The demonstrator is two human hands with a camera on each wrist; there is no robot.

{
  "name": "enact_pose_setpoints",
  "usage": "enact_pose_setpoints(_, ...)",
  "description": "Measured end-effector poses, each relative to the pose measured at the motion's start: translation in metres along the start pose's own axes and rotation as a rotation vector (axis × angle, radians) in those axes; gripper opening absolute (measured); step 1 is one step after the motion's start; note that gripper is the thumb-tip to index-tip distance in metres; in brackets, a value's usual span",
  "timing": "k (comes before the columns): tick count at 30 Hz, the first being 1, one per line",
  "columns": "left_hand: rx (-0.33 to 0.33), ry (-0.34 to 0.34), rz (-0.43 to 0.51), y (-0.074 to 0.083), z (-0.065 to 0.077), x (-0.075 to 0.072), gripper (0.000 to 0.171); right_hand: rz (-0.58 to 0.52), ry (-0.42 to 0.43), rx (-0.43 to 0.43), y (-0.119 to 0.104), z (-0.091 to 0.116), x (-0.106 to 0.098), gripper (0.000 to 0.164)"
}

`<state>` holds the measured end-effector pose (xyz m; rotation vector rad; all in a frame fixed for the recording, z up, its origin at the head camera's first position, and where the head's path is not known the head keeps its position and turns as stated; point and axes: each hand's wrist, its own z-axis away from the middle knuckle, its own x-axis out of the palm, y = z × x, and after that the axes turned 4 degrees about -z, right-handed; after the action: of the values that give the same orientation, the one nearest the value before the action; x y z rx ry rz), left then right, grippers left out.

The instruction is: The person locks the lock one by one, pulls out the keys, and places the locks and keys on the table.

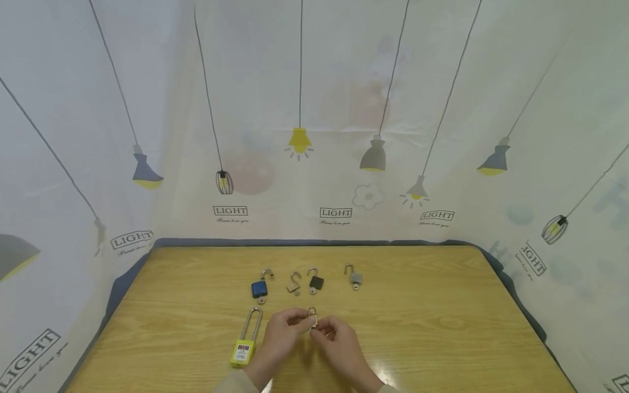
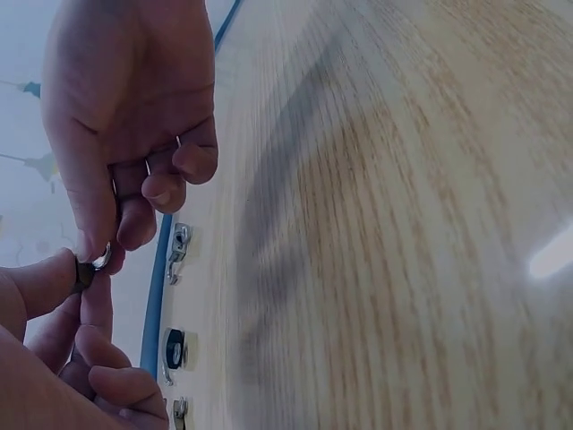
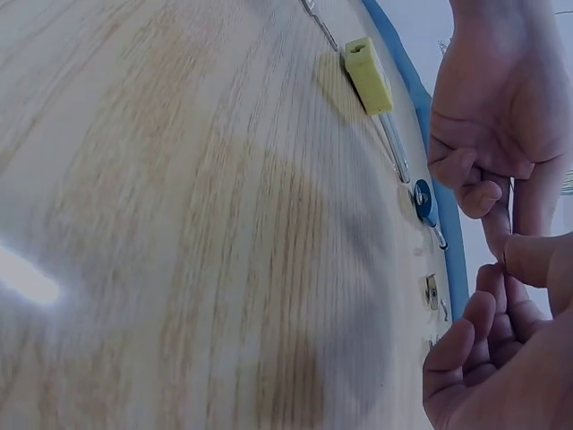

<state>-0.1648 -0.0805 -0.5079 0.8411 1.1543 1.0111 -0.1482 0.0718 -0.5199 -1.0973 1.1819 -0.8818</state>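
Over the near middle of the table, my left hand (image 1: 284, 334) holds a small padlock (image 1: 314, 320) between thumb and fingers, its shackle pointing up. Meeting it from the right, my right hand (image 1: 339, 341) pinches a small key at the lock's lower end. A shiny, rounded bit of the key (image 2: 105, 257) peeks out in the left wrist view; fingers hide most of it. Left of the left hand lies a yellow padlock (image 1: 242, 353) with a long shackle and a label on its body. The right wrist view shows both hands' fingertips meeting, the lock mostly covered.
Beyond the hands, a row of padlocks with open shackles lies on the wooden table (image 1: 442, 316): a blue padlock (image 1: 259, 289), a small metallic padlock (image 1: 294, 287), a black padlock (image 1: 316, 283) and a grey padlock (image 1: 356, 279). A printed curtain (image 1: 275, 82) surrounds the table's back and sides.
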Motion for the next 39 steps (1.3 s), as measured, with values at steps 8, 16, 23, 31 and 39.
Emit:
enact_pose_setpoints(8, -0.001, -0.001, 0.006, -0.001, 0.000, 0.002, 0.032, -0.065, 0.020, 0.031, 0.000, 0.001, 0.003, 0.021)
enact_pose_setpoints(16, 0.006, 0.026, -0.016, -0.002, -0.001, 0.005, 0.029, -0.131, 0.126, 0.111, 0.005, -0.001, 0.011, 0.019)
enact_pose_setpoints(23, -0.006, 0.038, -0.018, -0.002, -0.002, 0.006, 0.031, -0.152, 0.166, 0.146, 0.001, -0.001, 0.012, 0.018)
enact_pose_setpoints(31, -0.014, 0.047, -0.011, -0.001, -0.003, 0.006, 0.030, -0.157, 0.195, 0.172, -0.003, -0.001, 0.013, 0.018)
enact_pose_setpoints(39, -0.026, 0.048, -0.006, 0.003, 0.001, 0.006, 0.029, -0.181, 0.236, 0.184, -0.001, -0.002, 0.016, 0.018)
